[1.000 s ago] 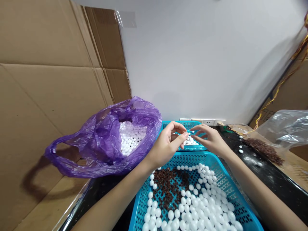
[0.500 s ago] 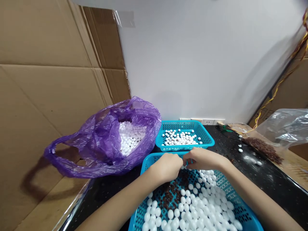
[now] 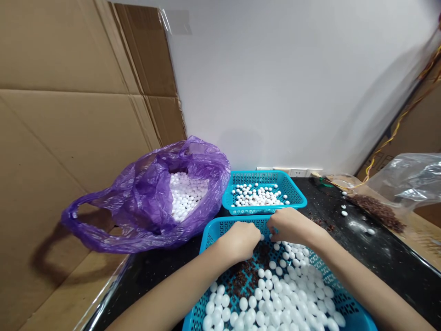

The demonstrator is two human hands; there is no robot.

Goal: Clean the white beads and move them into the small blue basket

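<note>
A large blue plastic basket [image 3: 212, 228] in front of me holds many small white balls [image 3: 289, 294] and a patch of dark brown bits [image 3: 243, 278]. My left hand [image 3: 243, 239] is closed over its back half, knuckles up, fingertips hidden from me. A white ball [image 3: 262, 237] shows right beside its fingers. Just to the right, my right hand [image 3: 285, 224] has its fingers curled downward inside the basket's far side. White balls lie close to those fingertips; whether one is pinched is hidden.
Behind stands a smaller blue basket [image 3: 296, 195] with more white balls. A purple plastic bag [image 3: 138, 202] of white balls sits at left. On the black tabletop [image 3: 347, 248], loose balls and brown granules [image 3: 377, 212] lie at right, near a clear plastic bag [image 3: 413, 179]. Cardboard [image 3: 62, 151] rises at left.
My right hand has shifted slightly right and up, leaving a wider gap to my left hand. A white ball now shows in that gap. The left hand stays nearly in place.
</note>
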